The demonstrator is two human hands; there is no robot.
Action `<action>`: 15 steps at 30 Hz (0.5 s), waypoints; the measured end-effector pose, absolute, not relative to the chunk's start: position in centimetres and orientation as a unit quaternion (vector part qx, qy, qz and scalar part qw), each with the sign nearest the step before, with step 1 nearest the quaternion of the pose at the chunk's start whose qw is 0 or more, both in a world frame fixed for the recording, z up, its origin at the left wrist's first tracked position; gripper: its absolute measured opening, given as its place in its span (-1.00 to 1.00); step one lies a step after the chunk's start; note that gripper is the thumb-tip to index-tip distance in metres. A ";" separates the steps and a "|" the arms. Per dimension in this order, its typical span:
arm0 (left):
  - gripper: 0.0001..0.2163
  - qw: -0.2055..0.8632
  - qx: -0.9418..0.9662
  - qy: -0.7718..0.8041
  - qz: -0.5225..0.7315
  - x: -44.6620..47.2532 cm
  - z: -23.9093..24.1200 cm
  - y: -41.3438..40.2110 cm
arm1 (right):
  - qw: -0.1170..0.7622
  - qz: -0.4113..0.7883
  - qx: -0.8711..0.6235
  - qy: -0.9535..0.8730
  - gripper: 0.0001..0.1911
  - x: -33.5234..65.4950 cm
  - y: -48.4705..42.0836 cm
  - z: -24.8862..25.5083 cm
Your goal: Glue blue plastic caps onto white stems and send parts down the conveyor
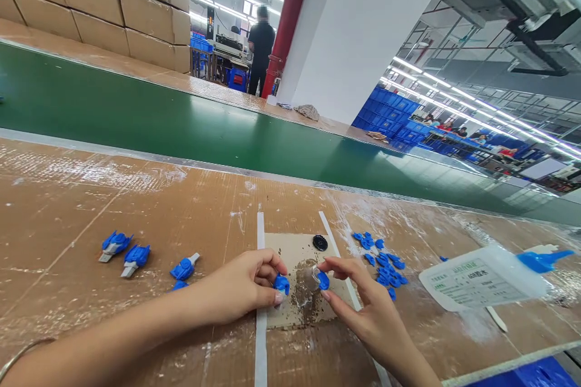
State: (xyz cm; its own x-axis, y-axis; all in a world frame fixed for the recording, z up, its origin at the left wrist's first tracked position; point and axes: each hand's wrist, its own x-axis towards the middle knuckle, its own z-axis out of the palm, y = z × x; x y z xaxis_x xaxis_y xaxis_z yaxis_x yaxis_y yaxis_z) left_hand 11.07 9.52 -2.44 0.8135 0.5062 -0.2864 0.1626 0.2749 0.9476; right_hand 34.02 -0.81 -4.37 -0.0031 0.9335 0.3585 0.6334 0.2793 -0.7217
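My left hand (254, 281) is closed on a blue plastic part (282, 283), pinched between thumb and fingers; its lower side is hidden. A smaller blue plastic piece (323, 280) sits between the thumb and forefinger of my right hand (363, 296). The two parts are apart, above a stained beige sheet (290, 320) taped to the table. A round black cap (320, 243) lies at the sheet's far edge. Several small blue pieces (385, 269) are scattered to the right. Blue-and-grey assembled parts (136, 259) lie at the left.
A translucent bottle (481, 278) with a blue nozzle lies on its side at the right, a white stick (497, 319) beside it. Beyond the table (204, 205) runs a green conveyor belt (181, 121). Stacked cartons (91, 6), a white pillar (345, 30) and a standing person (262, 51) are behind.
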 end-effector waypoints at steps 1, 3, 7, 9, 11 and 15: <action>-0.65 0.760 0.574 0.279 0.125 11.2 -2.5 9.2 | 0.456 0.214 -0.565 -0.654 -0.56 33.8 -1.0 -4.4; -0.54 0.796 0.526 0.260 0.147 11.5 -2.7 8.6 | 0.545 0.308 -0.537 -0.566 -0.58 32.9 -1.5 -4.4; -0.35 0.843 0.462 0.211 0.179 12.1 -3.0 7.1 | 0.650 0.472 -0.448 -0.392 -0.61 30.3 -2.3 -4.2; -0.32 0.850 0.448 0.203 0.190 12.2 -3.1 6.7 | 0.673 0.508 -0.418 -0.337 -0.59 28.9 -2.5 -3.9; -0.31 0.852 0.443 0.201 0.195 12.3 -3.2 6.4 | 0.679 0.531 -0.414 -0.293 -0.56 27.9 -2.6 -3.6; -0.33 0.852 0.440 0.197 0.202 12.3 -3.3 6.5 | 0.677 0.531 -0.437 -0.262 -0.54 26.7 -2.9 -2.8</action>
State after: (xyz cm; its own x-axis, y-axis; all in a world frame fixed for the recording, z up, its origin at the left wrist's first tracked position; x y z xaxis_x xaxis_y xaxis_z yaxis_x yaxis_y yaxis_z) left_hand 12.33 6.45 -3.32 0.8407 0.5181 -0.1576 -0.1714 0.5306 0.8301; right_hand 26.75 -2.86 -2.85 0.2998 0.9477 -0.1097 -0.4896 0.0541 -0.8703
